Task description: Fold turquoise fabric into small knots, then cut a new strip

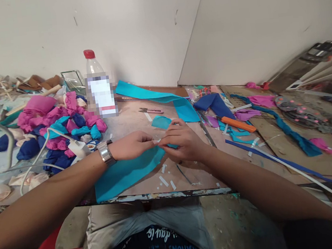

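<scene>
Head camera view, inspected from left to right: a large heap of crumpled pink, navy, turquoise and cream soft bundles (52, 114) is noted at the left, apparently set aside so that the hands are not crowded. Before it, a white plastic plug adapter on a white cord (79, 148) is found. A phone with a lit, blurred screen (102, 98) is stood upright in front of a clear plastic bottle with a red cap (94, 65); the bottle is presumably used as a prop, and the screen is faced to the wearer.

At centre, a broad turquoise strip of crepe-like material (126, 175) is laid on the brown-covered table (149, 186), beneath the left hand (135, 144). Its long axis is run obliquely, from the wide end at the table's front edge up and rightward; its other end is pointed into the fingertips. That end appears to be pinched between the left thumb and forefinger and by the bent fingers of the right hand (183, 140), probably so that it can be steadied and worked from both sides. The exact fold is hidden.

Beyond, small pink-handled thread snips (152, 111) are laid, seemingly for easy reach. Right of the hands, an orange plastic-handled cutter (238, 124) is laid slantwise among scraps.
</scene>
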A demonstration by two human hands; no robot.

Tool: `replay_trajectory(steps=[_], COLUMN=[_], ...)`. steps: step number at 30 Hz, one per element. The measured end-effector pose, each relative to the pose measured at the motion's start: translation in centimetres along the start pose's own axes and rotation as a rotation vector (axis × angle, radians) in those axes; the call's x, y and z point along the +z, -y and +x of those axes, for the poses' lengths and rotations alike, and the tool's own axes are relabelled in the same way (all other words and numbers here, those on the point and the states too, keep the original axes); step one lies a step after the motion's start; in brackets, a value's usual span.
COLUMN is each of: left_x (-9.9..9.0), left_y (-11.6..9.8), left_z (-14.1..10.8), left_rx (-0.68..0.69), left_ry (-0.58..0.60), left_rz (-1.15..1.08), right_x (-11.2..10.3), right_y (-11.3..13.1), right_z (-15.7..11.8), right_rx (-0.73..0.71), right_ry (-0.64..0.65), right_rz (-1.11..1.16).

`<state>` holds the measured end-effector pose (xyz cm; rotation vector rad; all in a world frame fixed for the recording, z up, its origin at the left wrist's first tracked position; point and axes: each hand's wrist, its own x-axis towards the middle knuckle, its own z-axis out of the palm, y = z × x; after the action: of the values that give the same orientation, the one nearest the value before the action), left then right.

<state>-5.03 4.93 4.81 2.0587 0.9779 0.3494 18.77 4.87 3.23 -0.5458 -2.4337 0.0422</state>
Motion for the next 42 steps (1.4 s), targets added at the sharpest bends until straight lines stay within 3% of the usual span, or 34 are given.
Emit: replay_trajectory(steps=[3, 6, 14, 18, 26, 29, 34, 42], left_x=[0.1, 0.2, 1.1, 1.5, 1.7, 1.8, 1.9, 1.7], left_y=[0.1, 0.1, -1.1, -1.4, -1.6, -1.7, -1.6, -1.8], left_z=[0.1, 0.1, -0.7, -0.9, -1.0, -1.1, -1.1, -1.1], left_rx=[-0.018, 0.005, 0.073, 0.119, 0.159, 0.173, 0.192, 0.163], left_ry=[0.078, 0.047, -0.195, -0.251, -0.232, -0.18, -0.163, -0.149], left_rz=[-0.042, -0.062, 0.226, 0.406, 0.729, 0.775, 0.785, 0.697], right_x=[0.0, 0.1, 0.6, 0.5, 0.3, 0.1, -0.2, -0.5], right_y=[-0.1, -0.2, -0.1, 0.0, 0.0, 0.0, -0.3, -0.3], right_z=[0.0, -0.1, -0.4, -0.4, 0.0, 0.1, 0.1, 0.3], right_rx=[0.025, 0.064, 0.214, 0.291, 0.317, 0.3, 0.33, 0.294], right_ry=[0.004, 0.001, 0.034, 0.057, 0.053, 0.128, 0.269, 0.251], right_rz=[0.006, 0.015, 0.075, 0.13, 0.277, 0.286, 0.328, 0.374])
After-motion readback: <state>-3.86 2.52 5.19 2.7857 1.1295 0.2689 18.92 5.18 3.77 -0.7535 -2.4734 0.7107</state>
